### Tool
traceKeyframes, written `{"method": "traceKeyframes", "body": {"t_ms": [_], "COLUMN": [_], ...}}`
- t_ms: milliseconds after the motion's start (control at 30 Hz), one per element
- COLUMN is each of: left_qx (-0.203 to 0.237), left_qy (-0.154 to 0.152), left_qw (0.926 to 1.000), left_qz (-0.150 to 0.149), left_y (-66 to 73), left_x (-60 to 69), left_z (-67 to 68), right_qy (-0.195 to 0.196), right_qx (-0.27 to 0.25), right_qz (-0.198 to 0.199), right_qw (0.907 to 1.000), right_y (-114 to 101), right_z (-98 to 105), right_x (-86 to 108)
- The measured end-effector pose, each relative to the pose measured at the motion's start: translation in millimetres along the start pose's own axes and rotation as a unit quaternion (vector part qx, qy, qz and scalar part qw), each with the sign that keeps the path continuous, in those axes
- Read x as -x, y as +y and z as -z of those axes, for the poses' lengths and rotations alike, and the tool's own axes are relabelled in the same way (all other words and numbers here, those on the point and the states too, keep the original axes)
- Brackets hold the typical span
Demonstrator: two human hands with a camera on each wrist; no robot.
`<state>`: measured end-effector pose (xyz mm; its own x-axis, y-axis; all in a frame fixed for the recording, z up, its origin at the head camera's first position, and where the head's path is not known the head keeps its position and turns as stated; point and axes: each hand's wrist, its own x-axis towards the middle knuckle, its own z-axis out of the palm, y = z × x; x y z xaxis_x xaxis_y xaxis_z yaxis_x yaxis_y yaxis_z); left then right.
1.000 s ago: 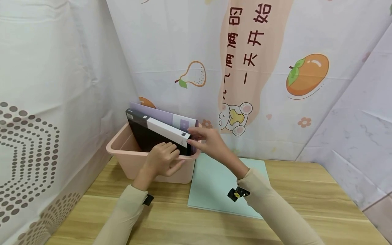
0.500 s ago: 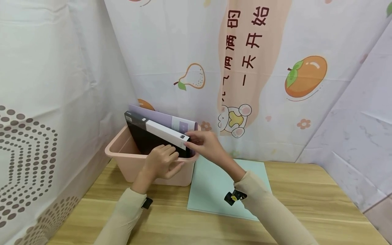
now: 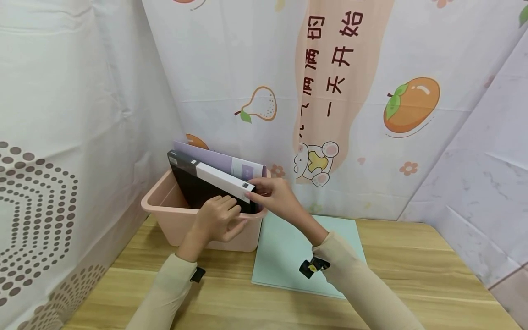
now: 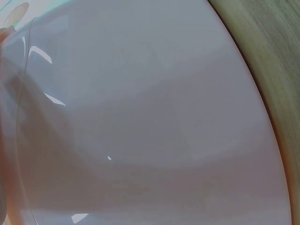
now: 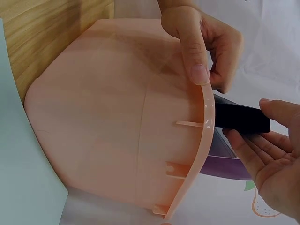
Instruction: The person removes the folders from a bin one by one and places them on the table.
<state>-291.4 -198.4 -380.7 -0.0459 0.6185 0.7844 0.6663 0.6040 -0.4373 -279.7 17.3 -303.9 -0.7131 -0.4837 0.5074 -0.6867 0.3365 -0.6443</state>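
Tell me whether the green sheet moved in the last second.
No, neither way: in the head view, the green sheet keeps its place against the table.

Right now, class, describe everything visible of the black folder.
The black folder stands spine up in the pink bin, in front of a purple folder. It looks like plastic, with a white strip along most of its spine. The right hand pinches one end; left hand and bin hide its lower part.

Wood-grain table [image 3: 412, 261], well laden: the pink bin [image 3: 173, 225] stood upright toward the left, the thin pale green rectangle [image 3: 280, 256] lay flat just beside it!
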Motion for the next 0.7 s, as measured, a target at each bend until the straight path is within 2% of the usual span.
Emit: {"method": "traceKeyframes", "body": {"t_ms": [333, 700], "left_qx": [0.001, 0.0], "left_qy": [-0.008, -0.002], "left_qw": [0.9999, 1.0], "left_qz": [0.006, 0.002], "left_y": [-0.1, 0.1], "left_x": [1.3, 0.5], "left_z": [0.0, -1.4], "right_qy": [-0.014, 0.01], "right_qx": [-0.016, -0.01], "right_qz": [-0.013, -0.009], "right_qw": [0.9997, 0.9999], "right_y": [-1.4, 0.3], "right_z": [-1.5, -3.7], "right_x": [-0.2, -0.3]}}
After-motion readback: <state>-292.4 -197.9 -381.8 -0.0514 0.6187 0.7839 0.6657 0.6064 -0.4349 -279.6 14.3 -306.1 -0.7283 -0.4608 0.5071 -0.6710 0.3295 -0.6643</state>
